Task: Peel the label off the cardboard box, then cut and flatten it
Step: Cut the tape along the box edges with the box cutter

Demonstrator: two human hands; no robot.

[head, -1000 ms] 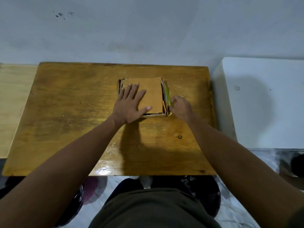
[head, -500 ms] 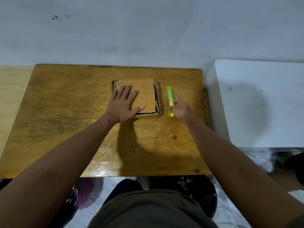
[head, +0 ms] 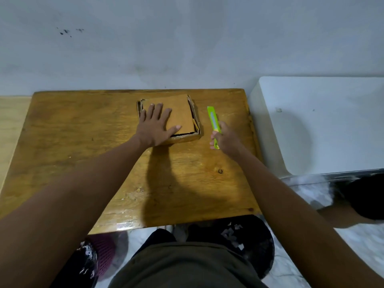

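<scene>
A flattened brown cardboard box (head: 180, 113) lies at the back middle of the wooden table (head: 83, 142), its folded layers showing along the right and front edges. My left hand (head: 155, 127) presses flat on its left half, fingers spread. Just right of the box, a lime-green utility knife (head: 213, 121) points away from me. My right hand (head: 225, 140) holds the knife's near end, a short gap away from the box.
A white cabinet top (head: 322, 121) stands right of the table. A grey wall runs behind. Below the table's front edge are a black bin (head: 245, 235) holding paper scraps and a maroon mesh item (head: 104, 250) on the floor.
My right hand has drawn the knife away from the box's right edge to the bare table beside it. The left hand has stayed pressed on the box.
</scene>
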